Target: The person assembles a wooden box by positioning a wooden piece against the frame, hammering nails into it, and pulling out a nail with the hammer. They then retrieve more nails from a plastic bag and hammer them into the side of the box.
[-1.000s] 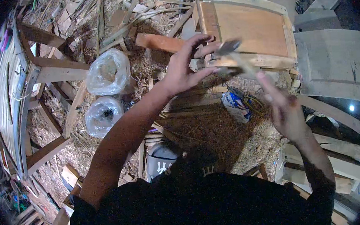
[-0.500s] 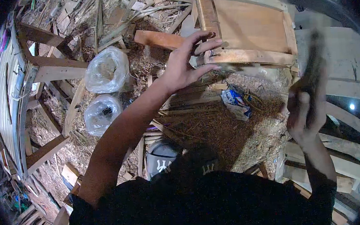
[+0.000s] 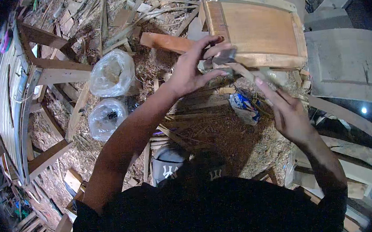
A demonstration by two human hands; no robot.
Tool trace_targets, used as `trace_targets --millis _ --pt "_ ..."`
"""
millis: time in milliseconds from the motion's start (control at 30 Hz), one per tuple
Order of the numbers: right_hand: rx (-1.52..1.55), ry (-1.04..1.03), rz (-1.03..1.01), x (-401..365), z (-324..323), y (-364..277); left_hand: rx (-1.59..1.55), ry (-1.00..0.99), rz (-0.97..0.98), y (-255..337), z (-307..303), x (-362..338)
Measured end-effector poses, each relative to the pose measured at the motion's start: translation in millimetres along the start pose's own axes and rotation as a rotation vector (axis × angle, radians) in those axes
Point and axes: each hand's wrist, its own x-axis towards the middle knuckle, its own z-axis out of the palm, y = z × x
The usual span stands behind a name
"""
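Note:
My left hand (image 3: 188,70) is at the near left corner of a wooden framed panel (image 3: 260,27), fingers over the frame's end and thumb below it. My right hand (image 3: 293,117) is closed around the pale wooden handle of a hammer (image 3: 245,72). The hammer's slightly blurred head overlaps that same corner in this view, right beside my left fingertips, and partly hides it. An orange-brown board (image 3: 166,41) sticks out to the left behind my left hand.
Two rolls wrapped in clear plastic (image 3: 112,73) stand left of my forearm. A wooden frame piece (image 3: 53,70) is farther left. A crumpled blue-and-white wrapper (image 3: 243,107) lies on sawdust below the panel. Curved boards (image 3: 345,66) are stacked at right; wood scraps litter the back.
My right hand has swung the hammer from the upright, raised position at the right down and leftward to the panel's corner. My left hand has stayed at that corner.

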Motion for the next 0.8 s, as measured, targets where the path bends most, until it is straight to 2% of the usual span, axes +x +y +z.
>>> trace_targets --millis 33,100,133,233,267,400,467,500,567,600,633,700,767,800 --pt "0.001 0.004 0.005 -3 2 1 0.016 -0.012 -0.004 5 -1 0" --pt "0.185 0.147 -0.003 -3 6 9 0.049 -0.007 -0.002 9 -7 0" --pt "0.154 0.329 -0.172 4 6 4 0.071 -0.02 0.01 12 -7 0" --pt "0.127 0.359 -0.099 6 2 4 0.04 -0.041 0.082 4 -5 0" --pt "0.191 0.302 -0.038 4 4 10 0.046 -0.041 0.08 2 -3 -2" --pt "0.109 0.359 -0.093 3 16 16 0.035 -0.068 0.067 -3 -3 -3" --pt "0.218 0.281 0.064 -4 15 19 0.022 -0.084 0.064 -2 -5 -3" --pt "0.217 0.28 0.058 -4 15 20 0.043 -0.075 0.09 -2 -5 -2" --pt "0.252 0.267 0.284 -4 14 21 0.067 -0.067 0.117 -2 -4 -2" --pt "0.075 0.56 -0.043 7 27 29 0.017 -0.077 0.129 -1 -2 -1" --pt "0.074 0.563 -0.046 9 32 36 -0.035 -0.086 0.143 -3 -1 -1" --pt "0.155 0.516 0.134 8 34 50 -0.035 -0.07 0.126 -10 1 0" --pt "0.141 0.497 0.174 16 34 56 -0.038 -0.054 0.109 -8 1 3" --pt "0.13 0.476 0.215 20 33 58 0.055 -0.031 0.103 -6 1 3"
